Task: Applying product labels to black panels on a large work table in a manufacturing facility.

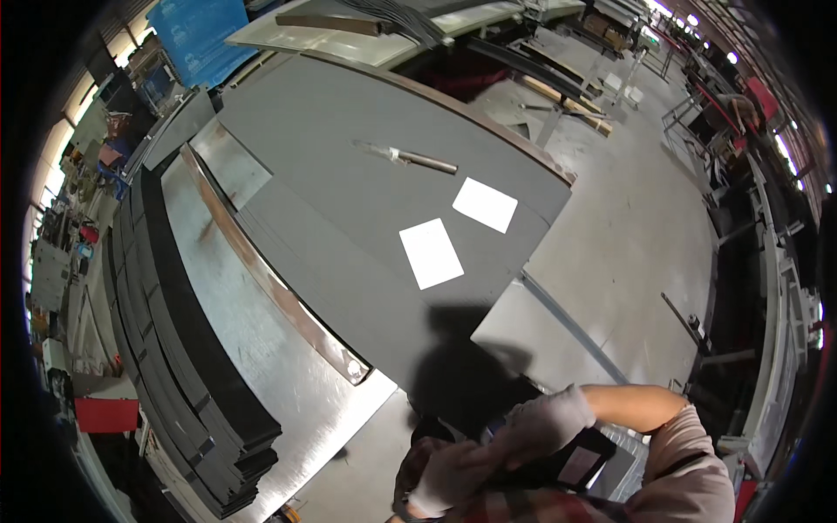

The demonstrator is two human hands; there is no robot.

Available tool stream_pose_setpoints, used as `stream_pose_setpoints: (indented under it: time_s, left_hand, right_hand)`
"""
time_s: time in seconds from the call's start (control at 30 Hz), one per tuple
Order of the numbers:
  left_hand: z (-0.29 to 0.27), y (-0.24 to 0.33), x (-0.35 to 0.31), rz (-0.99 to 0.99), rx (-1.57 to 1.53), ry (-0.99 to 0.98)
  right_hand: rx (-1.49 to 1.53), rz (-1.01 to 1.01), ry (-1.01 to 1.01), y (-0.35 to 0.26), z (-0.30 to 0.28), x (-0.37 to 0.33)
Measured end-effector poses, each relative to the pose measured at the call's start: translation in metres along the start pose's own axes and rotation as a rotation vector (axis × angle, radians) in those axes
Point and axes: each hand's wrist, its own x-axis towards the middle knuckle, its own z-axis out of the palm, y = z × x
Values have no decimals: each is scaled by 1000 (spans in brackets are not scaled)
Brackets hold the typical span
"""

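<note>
Both my hands wear pale work gloves and are drawn together close to my body at the lower edge. My right hand [547, 427] reaches in from the right, its fingers curled and meeting my left hand [452, 476]. A small bit of blue [493, 429] shows by the fingers; what they hold is too hidden to name. Beyond them, a large dark grey sheet [349, 200] covers the table. Two white paper sheets [432, 254] lie on its near right part. Farther back rests a thin brownish rod [427, 162] with something pale and crumpled at its left end.
Left of the grey sheet is a bare metal surface [261, 331] with a long brownish bar [261, 270] along it. Stacked dark strips [187, 340] line its left side. A dark case or box with a pale label [579, 465] is beside my right arm. Metal racks stand right.
</note>
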Motion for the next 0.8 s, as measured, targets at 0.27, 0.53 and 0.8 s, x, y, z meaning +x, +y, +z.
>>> stream_pose_setpoints:
  time_s: [0.27, 0.53, 0.8]
  left_hand:
    - [40, -158, 25, 77, 181, 333]
    - [92, -181, 34, -180, -714, 243]
    - [-10, -52, -13, -212, -1181, 250]
  right_hand:
    - [311, 521, 255, 196, 2, -1]
    - [-518, 281, 1100, 121, 71, 20]
    - [-714, 608, 854, 58, 110, 68]
